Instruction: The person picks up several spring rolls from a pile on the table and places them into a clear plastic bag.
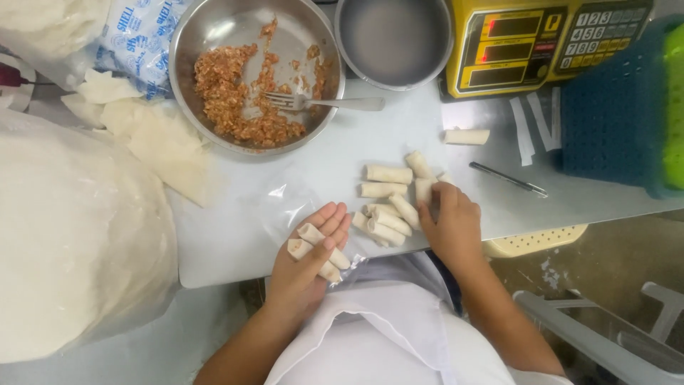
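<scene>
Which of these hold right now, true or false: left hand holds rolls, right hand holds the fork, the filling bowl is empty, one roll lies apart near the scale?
1. The left hand holds two rolls in palm. True.
2. The right hand holds the fork. False: the fork rests in the filling bowl; the right hand touches the pile of rolls.
3. The filling bowl is empty. False: minced filling remains inside.
4. A single roll lies apart near the yellow scale. True.

Soft even daylight, perhaps slightly blurred.
</scene>
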